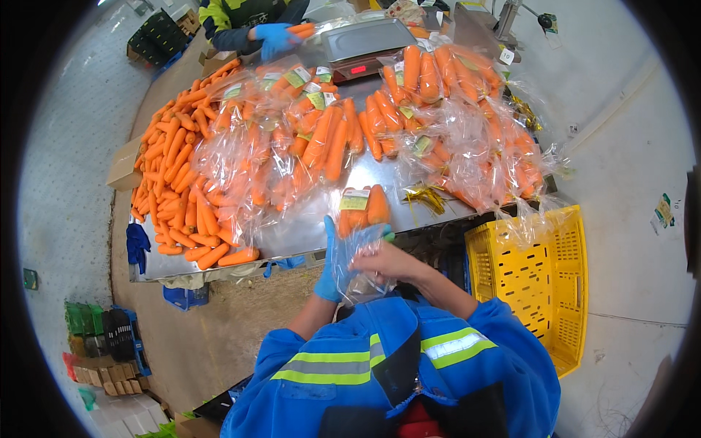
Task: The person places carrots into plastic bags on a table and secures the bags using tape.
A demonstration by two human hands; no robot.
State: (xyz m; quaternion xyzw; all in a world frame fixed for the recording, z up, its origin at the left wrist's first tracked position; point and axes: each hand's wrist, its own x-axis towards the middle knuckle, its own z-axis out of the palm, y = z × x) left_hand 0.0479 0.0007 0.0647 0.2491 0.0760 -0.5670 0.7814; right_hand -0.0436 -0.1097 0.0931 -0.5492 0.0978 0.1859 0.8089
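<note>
A clear plastic bag of carrots [378, 205] bearing a label lies at the front edge of the metal table [290, 235]. My left hand [330, 268], in a blue glove, grips the bag along its side and partly from below. On the loose upper end of the same bag, my bare right hand [388, 261] has its fingers closed around the gathered film; its fingertips are partly hidden. Just beyond, to the right, rests a bundle of gold twist ties [426, 198].
Loose carrots [178, 159] heap on the left. Bagged carrots [323, 142] lie centrally; tied bags [471, 131] crowd the right. Behind stands a weighing scale [368, 41]. Across the table, another person's gloved hand [274, 38] holds carrots. A yellow crate [531, 284] stands at right.
</note>
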